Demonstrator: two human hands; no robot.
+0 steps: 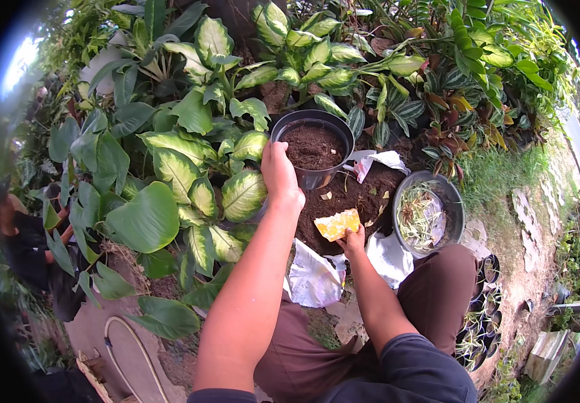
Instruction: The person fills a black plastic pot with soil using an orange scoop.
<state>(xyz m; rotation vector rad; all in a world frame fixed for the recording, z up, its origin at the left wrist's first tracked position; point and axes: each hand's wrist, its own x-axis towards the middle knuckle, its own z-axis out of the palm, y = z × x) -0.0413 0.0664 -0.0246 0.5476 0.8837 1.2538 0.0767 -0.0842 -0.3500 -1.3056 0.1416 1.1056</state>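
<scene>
My left hand (281, 171) grips the near left side of a black plastic plant pot (324, 179), held up over the soil. Dark potting soil (312, 146) fills the pot to somewhat below its rim. In my right hand (353, 241) is a yellow plastic piece (338, 224), its upper face smeared whitish and its exact kind unclear. That piece is just above a heap of dark soil (315, 209) in an opened white sack (317, 277). Small pale bits lie on the heap.
To the right of the sack stands a round dark basin (456, 211) with cut grassy plant slips (416, 211). Several small black pots (491, 322) line the ground beyond my knee. Variegated dieffenbachia plants (244, 194) crowd the left. A hose (136, 347) and another person (28, 247) are farther left.
</scene>
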